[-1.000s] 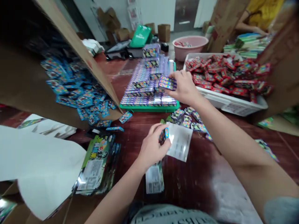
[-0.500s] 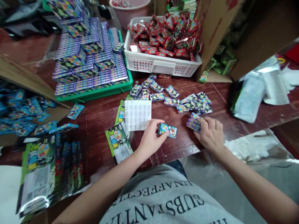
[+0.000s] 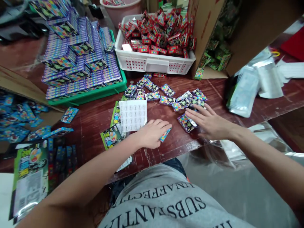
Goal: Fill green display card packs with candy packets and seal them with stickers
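My left hand (image 3: 152, 133) rests palm-down near the table's front edge, curled over a small blue packet (image 3: 164, 135) that sticks out under its fingers. A white sticker sheet (image 3: 133, 115) lies just beyond that hand, on green printed bags (image 3: 111, 139). My right hand (image 3: 210, 122) lies with fingers stretched out, its tips on a purple packet (image 3: 186, 122) at the near side of a scatter of several small purple packets (image 3: 166, 95).
A green tray (image 3: 95, 94) stacked with purple packs sits at back left, a white basket (image 3: 152, 65) of red packets behind centre. Cardboard boxes (image 3: 213, 22) stand at right and left, with blue packets (image 3: 14, 114) spilling from the left one. Silver bags (image 3: 244, 91) lie at right.
The view has tilted down from the tray to the near table. My right hand came back from the purple stack, set a packet down and spread its fingers. My left hand lowered its blue packet onto the table.
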`<state>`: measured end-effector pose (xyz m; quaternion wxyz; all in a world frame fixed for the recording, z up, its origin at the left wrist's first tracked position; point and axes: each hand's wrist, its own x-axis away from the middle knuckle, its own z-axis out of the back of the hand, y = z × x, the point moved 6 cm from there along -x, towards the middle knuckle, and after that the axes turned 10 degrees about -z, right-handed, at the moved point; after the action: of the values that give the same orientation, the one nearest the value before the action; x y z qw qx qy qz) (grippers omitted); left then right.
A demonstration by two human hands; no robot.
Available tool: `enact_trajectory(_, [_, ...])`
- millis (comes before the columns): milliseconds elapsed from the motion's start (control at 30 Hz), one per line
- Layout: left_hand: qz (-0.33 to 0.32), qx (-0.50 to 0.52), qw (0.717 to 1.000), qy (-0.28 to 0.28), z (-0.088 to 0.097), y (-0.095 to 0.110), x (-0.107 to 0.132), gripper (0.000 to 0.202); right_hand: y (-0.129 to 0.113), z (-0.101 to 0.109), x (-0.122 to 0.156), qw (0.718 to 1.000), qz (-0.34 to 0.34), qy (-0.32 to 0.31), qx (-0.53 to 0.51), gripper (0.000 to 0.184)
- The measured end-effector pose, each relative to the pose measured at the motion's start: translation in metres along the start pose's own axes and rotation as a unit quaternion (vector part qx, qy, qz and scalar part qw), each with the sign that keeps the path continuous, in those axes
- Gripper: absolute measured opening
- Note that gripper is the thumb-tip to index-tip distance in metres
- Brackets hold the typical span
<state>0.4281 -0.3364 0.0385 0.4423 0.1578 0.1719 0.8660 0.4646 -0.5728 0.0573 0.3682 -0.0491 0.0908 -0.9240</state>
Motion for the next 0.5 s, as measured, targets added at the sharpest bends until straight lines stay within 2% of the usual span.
enact_trajectory(100, [0.075, -0.032, 0.996, 0.047, -0.003, 0.002, -0.007, 0.079, -0.005, -0.008, -0.025, 0.999, 0.02, -0.026, -0.016, 0.077])
enact_trajectory(233, [0.174, -0.047, 0.979, 0.099, -0.011, 0.015, 0.008, 0.077, -0.024, -0.021, -0.045, 0.998, 0.007, -0.067, -0.016, 0.074])
enact_trajectory(300, [0.2, -0.041, 0.972, 0.115, -0.015, 0.02, 0.017, 0.077, -0.029, -0.023, -0.05, 0.999, -0.022, -0.044, -0.018, 0.079])
enact_trajectory(367, [0.225, -0.037, 0.966, 0.125, -0.017, 0.023, 0.023, 0.076, -0.029, -0.023, -0.056, 0.997, -0.08, 0.003, -0.013, 0.075])
enact_trajectory(500, [0.254, -0.042, 0.957, 0.134, -0.019, 0.024, 0.024, 0.077, -0.032, -0.023, -0.065, 0.963, -0.24, 0.112, 0.048, 0.061])
